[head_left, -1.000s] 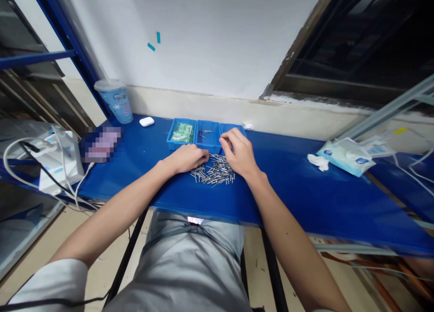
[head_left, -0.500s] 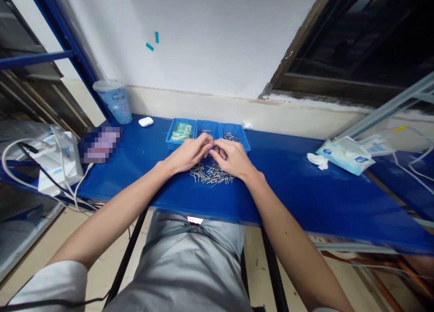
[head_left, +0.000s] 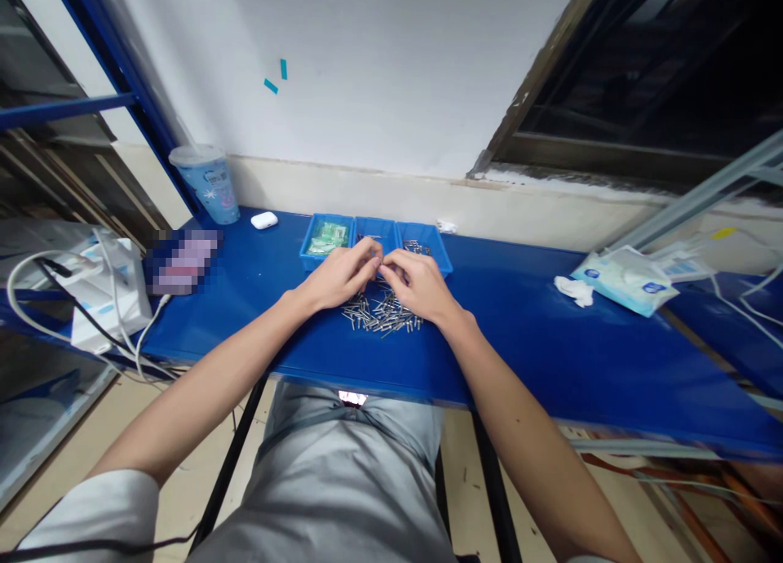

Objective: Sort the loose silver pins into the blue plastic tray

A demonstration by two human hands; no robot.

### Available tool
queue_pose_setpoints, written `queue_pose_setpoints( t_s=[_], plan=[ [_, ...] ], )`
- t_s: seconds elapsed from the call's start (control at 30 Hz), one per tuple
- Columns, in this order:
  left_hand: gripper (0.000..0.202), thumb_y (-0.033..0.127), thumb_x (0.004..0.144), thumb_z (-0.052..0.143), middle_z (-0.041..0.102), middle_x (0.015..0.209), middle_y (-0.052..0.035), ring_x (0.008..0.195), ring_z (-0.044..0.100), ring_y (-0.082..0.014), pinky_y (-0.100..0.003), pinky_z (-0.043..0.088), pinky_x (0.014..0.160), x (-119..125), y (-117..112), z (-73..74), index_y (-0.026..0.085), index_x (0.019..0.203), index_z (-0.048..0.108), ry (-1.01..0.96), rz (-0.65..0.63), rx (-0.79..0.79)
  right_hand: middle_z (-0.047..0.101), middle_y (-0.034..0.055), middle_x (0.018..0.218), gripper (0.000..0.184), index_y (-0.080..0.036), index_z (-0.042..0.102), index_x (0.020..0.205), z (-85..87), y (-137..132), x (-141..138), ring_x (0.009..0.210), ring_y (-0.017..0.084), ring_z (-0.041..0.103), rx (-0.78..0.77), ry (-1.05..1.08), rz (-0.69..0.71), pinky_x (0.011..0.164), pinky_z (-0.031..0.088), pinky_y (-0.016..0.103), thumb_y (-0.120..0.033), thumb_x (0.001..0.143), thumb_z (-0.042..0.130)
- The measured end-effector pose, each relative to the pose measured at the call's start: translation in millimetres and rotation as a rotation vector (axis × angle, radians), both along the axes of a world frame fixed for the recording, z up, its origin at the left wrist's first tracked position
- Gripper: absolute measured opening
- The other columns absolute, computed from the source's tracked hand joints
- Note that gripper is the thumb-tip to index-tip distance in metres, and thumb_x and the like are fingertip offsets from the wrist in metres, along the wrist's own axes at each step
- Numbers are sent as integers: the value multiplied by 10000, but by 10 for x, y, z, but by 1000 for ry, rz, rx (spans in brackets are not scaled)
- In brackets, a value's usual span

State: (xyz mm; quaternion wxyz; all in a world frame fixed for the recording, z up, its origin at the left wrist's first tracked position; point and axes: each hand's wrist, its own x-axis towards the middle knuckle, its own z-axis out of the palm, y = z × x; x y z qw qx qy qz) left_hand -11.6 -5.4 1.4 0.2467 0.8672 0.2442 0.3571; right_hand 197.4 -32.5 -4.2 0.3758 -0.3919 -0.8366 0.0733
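A loose pile of small metal pins lies on the blue bench top. Just above its far edge, my left hand and my right hand meet fingertip to fingertip, pinching something small between them that looks like a pin; it is too small to make out. Right behind the hands stand three joined blue trays: the left one holds green parts, the middle and right ones hold a few metal pins.
A lidded blue cup and a white earbud case stand at the back left. A white power strip with cables sits at the left edge. Wipe packets and a crumpled tissue lie at the right.
My right hand drew back from the right tray and my left hand rose off the pin pile; both came together in front of the middle tray and have stayed there.
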Motion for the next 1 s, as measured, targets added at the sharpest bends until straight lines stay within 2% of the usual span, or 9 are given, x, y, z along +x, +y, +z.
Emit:
queue_pose_setpoints(
  t_s=[0.23,0.37,0.57,0.67,0.8,0.87,0.93,1.0],
  plan=[
    [107,295,1071,453,646,706,27,558,569,-128,-273,433,628,-13,38,-22,212,1080,520,0,54,31,676,47,907,193,-215,623,974,31,-15,26,762,175,569,85,37,-76,754,421,331,-310,1070,486],
    [189,304,1071,425,655,700,14,580,585,-140,-273,432,643,0,22,0,188,1077,575,88,84,49,679,62,961,192,-232,617,999,38,-17,36,830,199,602,80,48,-93,790,446,347,-321,1076,465],
    [273,284,1045,422,696,758,-20,652,618,-147,-269,438,671,16,8,30,167,957,652,130,89,73,692,69,975,186,-234,621,997,24,-8,27,863,210,618,82,45,-100,801,448,351,-310,1068,467],
    [279,282,1034,432,689,743,-20,642,598,-146,-272,427,668,13,14,18,166,916,657,131,90,92,698,62,922,218,-230,625,938,16,0,25,830,207,613,76,29,-142,768,428,336,-346,1064,490],
    [283,272,1022,433,662,712,-10,602,550,-134,-275,406,652,10,25,2,166,862,642,129,79,106,641,31,728,375,-227,581,762,11,6,28,689,187,562,29,-18,-224,699,386,325,-426,1068,492],
    [280,275,1021,437,634,682,1,578,524,-128,-277,390,637,9,32,-4,165,862,641,123,90,106,658,25,750,314,-224,616,841,10,5,32,684,184,574,6,-12,-201,707,401,322,-435,1055,525],
    [278,284,1023,442,609,659,10,565,508,-125,-279,375,626,9,40,-8,163,875,644,113,110,107,705,34,866,189,-226,636,1024,5,3,37,739,191,614,-2,-3,-146,747,431,326,-399,1037,562],
    [273,288,1021,447,600,655,14,563,507,-124,-279,369,625,10,45,-9,160,889,649,104,120,106,725,52,972,154,-231,615,1112,-2,3,38,802,200,639,7,-11,-114,775,445,335,-349,1038,550]
  ],
)
